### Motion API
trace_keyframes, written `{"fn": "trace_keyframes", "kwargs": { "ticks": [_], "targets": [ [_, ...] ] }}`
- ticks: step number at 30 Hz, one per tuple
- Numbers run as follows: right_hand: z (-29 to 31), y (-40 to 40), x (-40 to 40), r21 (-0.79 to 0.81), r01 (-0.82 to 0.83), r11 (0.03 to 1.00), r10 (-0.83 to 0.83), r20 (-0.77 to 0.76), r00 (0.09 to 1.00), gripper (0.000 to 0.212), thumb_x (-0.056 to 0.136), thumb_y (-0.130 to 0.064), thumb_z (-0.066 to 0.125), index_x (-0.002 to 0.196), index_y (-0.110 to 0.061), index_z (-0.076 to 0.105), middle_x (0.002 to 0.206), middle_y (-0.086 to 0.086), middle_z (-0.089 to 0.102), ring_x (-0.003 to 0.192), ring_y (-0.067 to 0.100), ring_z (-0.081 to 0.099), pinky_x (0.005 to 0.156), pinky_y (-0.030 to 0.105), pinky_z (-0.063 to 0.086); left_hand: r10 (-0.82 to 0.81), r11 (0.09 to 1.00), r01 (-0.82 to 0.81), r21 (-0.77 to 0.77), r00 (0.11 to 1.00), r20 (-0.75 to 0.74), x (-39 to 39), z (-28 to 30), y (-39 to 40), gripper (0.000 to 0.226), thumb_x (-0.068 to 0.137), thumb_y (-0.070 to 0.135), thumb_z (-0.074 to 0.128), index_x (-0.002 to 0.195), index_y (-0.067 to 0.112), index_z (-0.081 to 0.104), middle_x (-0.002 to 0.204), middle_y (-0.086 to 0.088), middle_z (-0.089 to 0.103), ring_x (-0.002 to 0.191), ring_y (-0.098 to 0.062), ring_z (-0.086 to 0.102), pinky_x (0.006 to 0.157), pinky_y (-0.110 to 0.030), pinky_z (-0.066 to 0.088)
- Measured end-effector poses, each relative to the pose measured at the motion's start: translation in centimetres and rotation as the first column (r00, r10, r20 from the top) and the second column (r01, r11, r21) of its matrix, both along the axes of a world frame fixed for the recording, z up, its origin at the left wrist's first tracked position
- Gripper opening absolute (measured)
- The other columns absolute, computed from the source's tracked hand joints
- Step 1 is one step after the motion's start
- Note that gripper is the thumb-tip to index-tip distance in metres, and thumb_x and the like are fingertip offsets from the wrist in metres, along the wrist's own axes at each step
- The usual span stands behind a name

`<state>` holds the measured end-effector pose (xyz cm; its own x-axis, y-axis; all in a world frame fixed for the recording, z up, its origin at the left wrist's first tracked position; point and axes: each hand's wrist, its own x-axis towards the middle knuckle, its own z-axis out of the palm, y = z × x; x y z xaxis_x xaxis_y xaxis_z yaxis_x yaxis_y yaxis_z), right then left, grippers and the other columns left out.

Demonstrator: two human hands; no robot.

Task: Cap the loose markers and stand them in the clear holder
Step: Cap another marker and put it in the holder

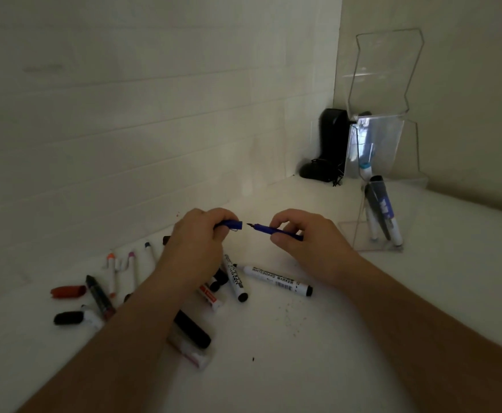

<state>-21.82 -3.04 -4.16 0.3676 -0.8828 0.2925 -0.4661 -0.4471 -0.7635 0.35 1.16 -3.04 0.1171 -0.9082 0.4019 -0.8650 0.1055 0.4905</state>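
My left hand [197, 239] pinches a blue cap [232, 224], its open end facing right. My right hand [306, 238] grips a thin blue marker [269, 230] with its bare tip pointing left at the cap, a small gap between them. The clear holder [360, 234] stands to the right with three capped markers [382, 213] leaning inside it. Loose markers lie on the white surface below my hands, among them a white whiteboard marker [276, 279] and several slim white ones [113, 272] at the left.
A red cap [68, 292] and a black cap [68, 318] lie at the far left. A black device [325, 147] sits in the corner beside a tall clear acrylic stand [392, 93]. Walls close the surface [303, 338] at back and right.
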Motion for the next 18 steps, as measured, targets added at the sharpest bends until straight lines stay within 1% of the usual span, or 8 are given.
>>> {"fn": "trace_keyframes", "kwargs": {
  "ticks": [2,4,6,8,10,13,15,18],
  "targets": [
    [0.0,0.1,0.0,0.002,0.003,1.0,-0.003,-0.021,1.0,0.007,0.094,-0.036,0.067,0.095,-0.043,0.065,0.083,-0.01,0.068,0.068,0.004,0.056,0.062,0.015,0.04,-0.011,1.0,0.011,-0.002,1.0,0.011,-0.5,0.1,0.1,0.03,0.1,0.019,0.05,0.106,0.044,0.067,0.096,0.004,0.058,0.084,-0.01,0.053,0.068,-0.023,0.036],
    [-0.1,0.2,0.0,0.001,0.005,1.0,-0.005,-0.041,0.999,0.007,0.094,-0.036,0.068,0.095,-0.043,0.066,0.083,-0.01,0.068,0.068,0.004,0.056,0.062,0.015,0.04,-0.017,1.0,0.017,0.002,1.0,0.015,-0.8,0.1,0.2,0.03,0.101,0.019,0.051,0.108,0.044,0.067,0.096,0.006,0.056,0.086,-0.01,0.052,0.068,-0.017,0.033],
    [-0.1,0.3,0.1,-0.002,0.004,1.0,-0.004,-0.048,0.999,0.007,0.094,-0.037,0.068,0.095,-0.043,0.066,0.082,-0.01,0.068,0.067,0.005,0.056,0.062,0.016,0.04,-0.029,1.0,0.029,0.008,0.999,0.018,-1.0,0.0,0.2,0.03,0.1,0.018,0.052,0.109,0.044,0.067,0.096,0.007,0.054,0.087,-0.01,0.051,0.068,-0.015,0.031],
    [0.0,0.5,0.1,-0.004,0.007,1.0,-0.008,-0.062,0.998,0.007,0.094,-0.037,0.067,0.096,-0.043,0.066,0.083,-0.01,0.068,0.069,0.005,0.057,0.064,0.016,0.04,-0.045,0.999,0.044,0.02,0.998,0.04,-1.3,-0.1,0.2,0.03,0.1,0.019,0.053,0.112,0.043,0.067,0.095,0.008,0.052,0.088,-0.011,0.051,0.071,-0.019,0.033],
    [0.1,0.6,0.3,-0.019,0.014,1.0,-0.016,-0.083,0.996,0.008,0.094,-0.037,0.068,0.098,-0.043,0.067,0.086,-0.014,0.068,0.074,0.003,0.058,0.065,0.013,0.038,-0.065,0.997,0.063,0.038,0.996,0.061,-1.8,-0.4,0.3,0.028,0.101,0.022,0.051,0.115,0.043,0.066,0.095,0.009,0.051,0.091,-0.014,0.05,0.076,-0.025,0.037],
    [0.4,0.9,0.5,-0.064,0.027,0.998,-0.032,-0.08,0.996,0.011,0.092,-0.036,0.07,0.101,-0.043,0.07,0.093,-0.018,0.067,0.081,-0.003,0.058,0.067,0.01,0.035,-0.087,0.994,0.083,0.068,0.995,0.055,-2.5,-0.5,0.5,0.026,0.104,0.029,0.043,0.115,0.043,0.062,0.092,0.009,0.051,0.093,-0.017,0.05,0.081,-0.033,0.043],
    [0.6,1.0,0.6,-0.106,0.022,0.994,-0.033,-0.096,0.995,0.013,0.091,-0.036,0.072,0.103,-0.042,0.07,0.095,-0.019,0.066,0.084,-0.005,0.057,0.07,0.009,0.035,-0.094,0.993,0.091,0.078,0.995,0.045,-2.9,-0.4,0.6,0.026,0.105,0.031,0.038,0.113,0.041,0.061,0.089,0.009,0.052,0.091,-0.017,0.051,0.077,-0.033,0.041],
    [0.8,1.3,0.7,-0.162,-0.001,0.987,-0.023,-0.142,0.99,0.016,0.091,-0.034,0.072,0.106,-0.038,0.07,0.093,-0.022,0.062,0.086,-0.008,0.055,0.072,0.006,0.036,-0.092,0.991,0.091,0.096,0.996,0.007,-3.1,-0.1,0.8,0.027,0.106,0.03,0.036,0.11,0.037,0.062,0.086,0.006,0.055,0.083,-0.014,0.051,0.067,-0.03,0.036]
  ]
}}
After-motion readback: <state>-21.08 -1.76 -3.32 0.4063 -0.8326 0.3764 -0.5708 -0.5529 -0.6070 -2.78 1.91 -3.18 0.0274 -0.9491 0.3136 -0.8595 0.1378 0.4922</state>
